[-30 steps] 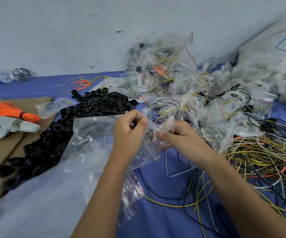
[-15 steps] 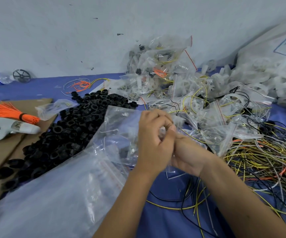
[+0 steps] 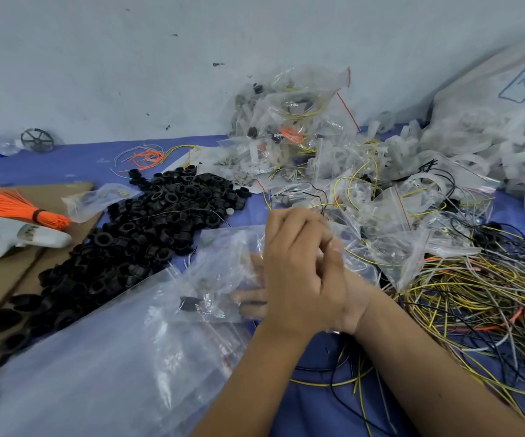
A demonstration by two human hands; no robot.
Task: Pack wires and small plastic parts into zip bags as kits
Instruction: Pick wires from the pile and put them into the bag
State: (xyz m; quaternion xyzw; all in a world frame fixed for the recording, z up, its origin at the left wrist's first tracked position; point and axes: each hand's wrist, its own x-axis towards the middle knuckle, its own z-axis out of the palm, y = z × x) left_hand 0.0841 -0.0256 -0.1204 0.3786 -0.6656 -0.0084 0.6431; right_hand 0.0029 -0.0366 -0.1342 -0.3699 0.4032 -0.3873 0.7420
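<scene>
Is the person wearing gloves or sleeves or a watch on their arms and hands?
No. Both hands are bare: the left hand has no glove, ring or watch that shows, and its forearm is uncovered down to the edge of the picture. The right hand is mostly hidden behind the left, but its wrist and forearm are bare too, with no sleeve, band or bracelet showing.

The zip bags [image 3: 390,222] are thin, clear, glossy plastic with many creases, and the big bag [image 3: 97,357] in front looks cloudy. The black rings [image 3: 147,234] are matt plastic, while the wires [image 3: 475,294] have smooth coloured coating. The cardboard [image 3: 5,272] is matt brown, and the wall [image 3: 128,58] is dull and scuffed.
</scene>
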